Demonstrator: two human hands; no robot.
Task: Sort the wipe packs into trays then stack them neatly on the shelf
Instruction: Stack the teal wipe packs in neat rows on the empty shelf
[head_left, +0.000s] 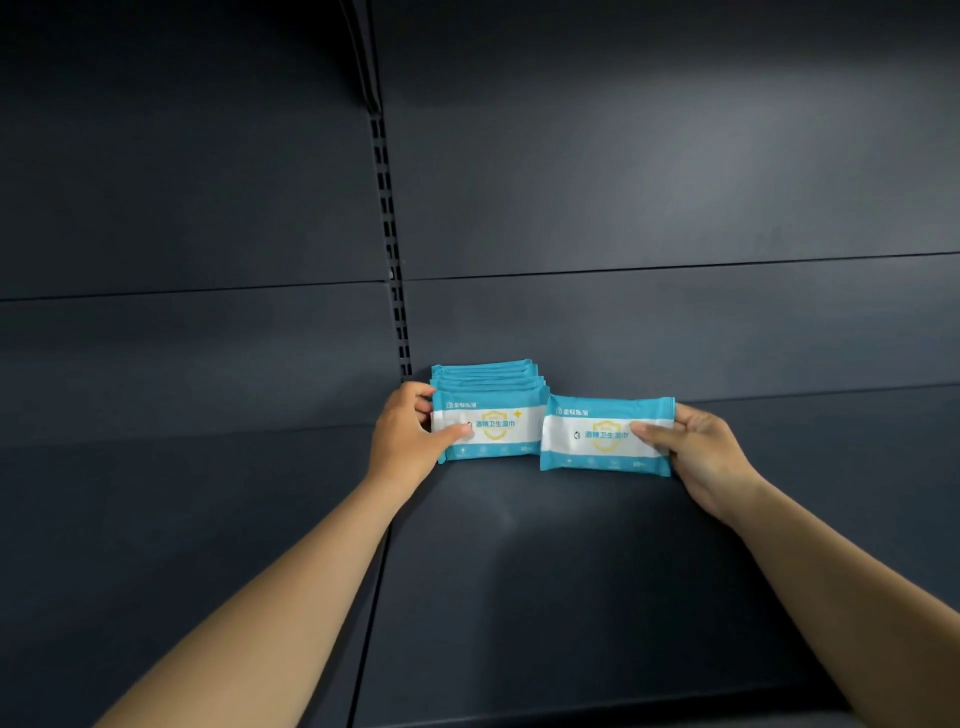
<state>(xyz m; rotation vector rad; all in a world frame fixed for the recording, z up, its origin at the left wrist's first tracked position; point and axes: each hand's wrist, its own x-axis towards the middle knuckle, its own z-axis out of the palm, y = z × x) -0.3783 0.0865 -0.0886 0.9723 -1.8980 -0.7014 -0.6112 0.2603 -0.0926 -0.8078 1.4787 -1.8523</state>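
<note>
A row of several blue-and-white wipe packs stands upright on the dark shelf, one behind another, near the back panel. My left hand grips the left end of this row, thumb on the front pack's face. To its right stands a single wipe pack, upright and slightly nearer to me. My right hand pinches its right end, thumb across the front and fingers behind.
The shelf's dark back panel rises behind the packs. A slotted upright post runs down to just left of the row. A seam in the shelf board runs toward me under my left forearm.
</note>
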